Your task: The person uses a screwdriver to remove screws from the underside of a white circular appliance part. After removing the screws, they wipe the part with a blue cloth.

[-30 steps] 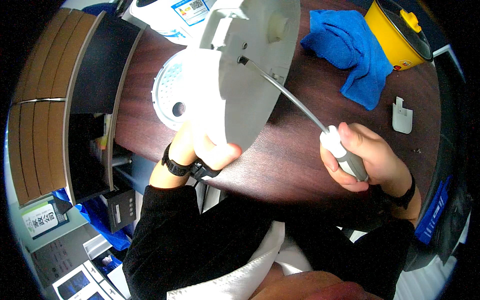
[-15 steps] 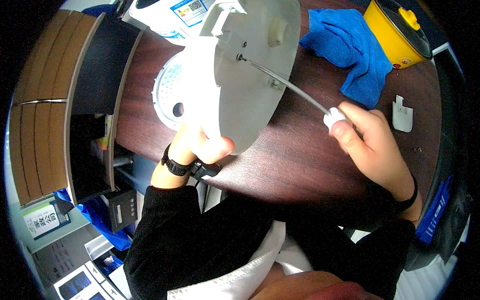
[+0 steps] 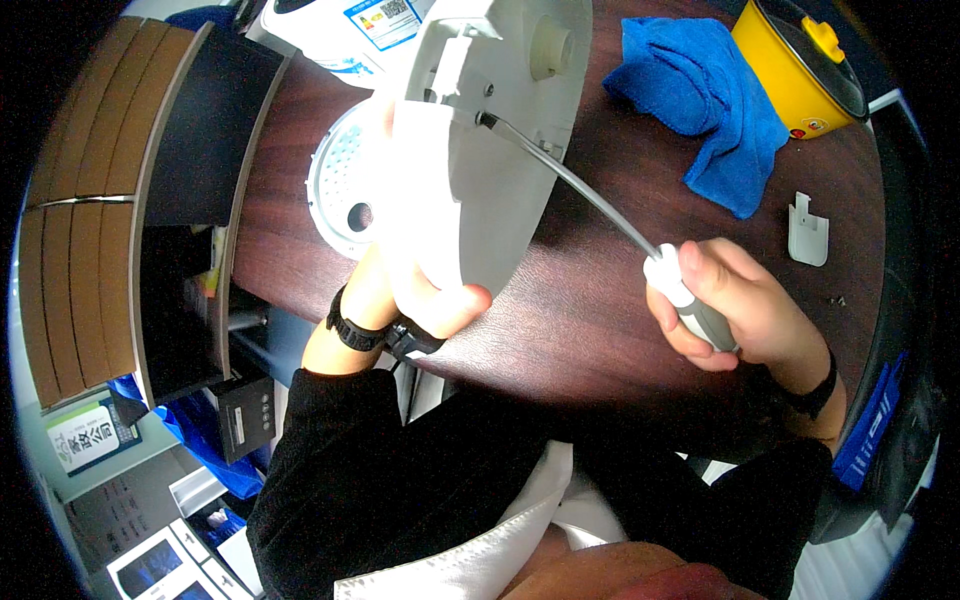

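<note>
My left hand (image 3: 440, 300) grips a large white plastic cover (image 3: 515, 200) by its lower edge and holds it tilted above the table, its inner side facing right. Most of the left fingers are hidden behind the cover. In my right hand (image 3: 745, 295) is a screwdriver (image 3: 708, 322) with a white and grey handle and a long metal shaft. Its dark tip meets a screw hole in the cover, just below another recessed screw. Partly behind the cover and left hand lies a round white part (image 3: 332, 180) with many small holes.
On the dark wooden table (image 3: 620, 330) are a crumpled blue cloth (image 3: 700, 110), a yellow pot (image 3: 785, 75) with a dark lid, a small white plastic piece (image 3: 808, 240) and tiny screws (image 3: 837, 300). A white appliance (image 3: 340, 45) stands at the back; a shelf unit (image 3: 190, 140) is left.
My right fingers have shifted around the screwdriver handle, which now shows more of its grey grip. The cover has turned and tilted slightly. The screwdriver's tip stays at the same hole.
</note>
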`<state>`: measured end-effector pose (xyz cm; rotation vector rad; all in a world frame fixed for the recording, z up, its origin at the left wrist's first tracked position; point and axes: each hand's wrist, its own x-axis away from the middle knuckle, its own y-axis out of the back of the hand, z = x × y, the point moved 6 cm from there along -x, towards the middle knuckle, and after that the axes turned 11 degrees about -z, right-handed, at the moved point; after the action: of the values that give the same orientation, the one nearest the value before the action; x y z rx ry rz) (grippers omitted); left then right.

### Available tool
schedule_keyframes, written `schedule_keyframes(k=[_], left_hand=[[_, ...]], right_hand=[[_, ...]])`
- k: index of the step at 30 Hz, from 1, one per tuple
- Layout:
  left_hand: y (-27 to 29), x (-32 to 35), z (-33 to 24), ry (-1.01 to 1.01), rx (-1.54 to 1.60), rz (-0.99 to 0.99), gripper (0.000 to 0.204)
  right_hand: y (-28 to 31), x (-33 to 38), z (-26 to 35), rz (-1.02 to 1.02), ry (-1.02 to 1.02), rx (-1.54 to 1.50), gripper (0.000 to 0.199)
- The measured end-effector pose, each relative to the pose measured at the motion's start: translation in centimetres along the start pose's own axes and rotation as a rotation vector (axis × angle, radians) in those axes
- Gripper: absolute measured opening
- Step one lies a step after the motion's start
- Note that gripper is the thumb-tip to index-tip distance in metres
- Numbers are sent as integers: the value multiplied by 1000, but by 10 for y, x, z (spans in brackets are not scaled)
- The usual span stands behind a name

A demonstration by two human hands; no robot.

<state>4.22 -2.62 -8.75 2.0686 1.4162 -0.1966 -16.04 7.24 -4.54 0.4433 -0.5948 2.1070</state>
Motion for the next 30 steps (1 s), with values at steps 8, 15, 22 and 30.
schedule_keyframes(k=[8,15,22,30], left_hand=[[14,42,-40,123,47,-52,48],[20,46,-50,222,69,-106,49],[18,44,-51,331,100,-158,51],[11,36,-56,-222,-131,9,49]], right_hand=[[20,18,44,-748,811,1059,29],[23,7,35,-516,538,773,28],[5,2,6,-54,-54,-93,49],[18,-2,11,-117,80,174,46]])
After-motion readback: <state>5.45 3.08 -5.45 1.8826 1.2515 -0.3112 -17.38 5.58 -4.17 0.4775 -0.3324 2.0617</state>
